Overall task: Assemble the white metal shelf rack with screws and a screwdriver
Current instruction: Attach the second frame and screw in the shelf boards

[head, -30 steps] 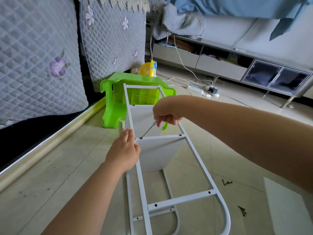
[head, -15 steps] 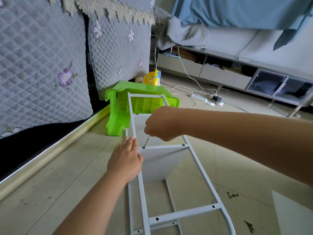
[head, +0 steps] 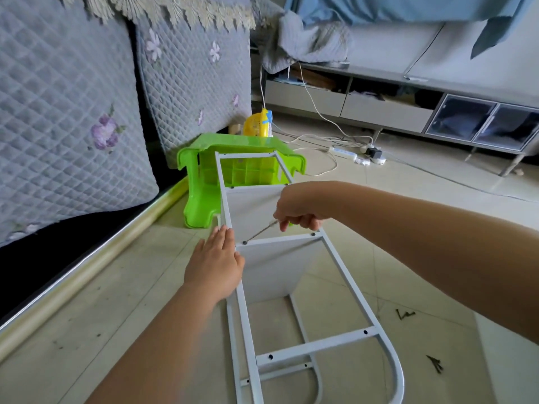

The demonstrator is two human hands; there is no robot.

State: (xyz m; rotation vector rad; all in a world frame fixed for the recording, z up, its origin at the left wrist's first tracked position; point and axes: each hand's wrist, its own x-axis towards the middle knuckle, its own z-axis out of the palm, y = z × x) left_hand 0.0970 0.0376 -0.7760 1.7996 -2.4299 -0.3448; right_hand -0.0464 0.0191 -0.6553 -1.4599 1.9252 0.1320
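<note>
The white metal shelf rack (head: 344,266) lies on its side on the floor, its far end propped on a green stool. My right hand (head: 297,209) grips a screwdriver (head: 260,232) whose shaft slants down to the left. Its tip sits on a screw (head: 245,242) at the left end of the middle crossbar. My left hand (head: 215,263) presses flat on the rack's left rail just beside that screw. A white shelf panel (head: 274,272) hangs under the crossbar. Loose dark screws (head: 404,314) lie on the floor to the right.
The overturned green plastic stool (head: 201,185) holds up the rack's far end. A quilted grey sofa (head: 73,112) stands at the left, a TV cabinet (head: 408,91) at the back. A power strip with cables (head: 347,153) lies behind. A white panel (head: 507,354) rests at the right edge.
My right hand has turned on the screwdriver, and its shaft now leans lower to the left. The view has shifted slightly. My left hand stays on the rail.
</note>
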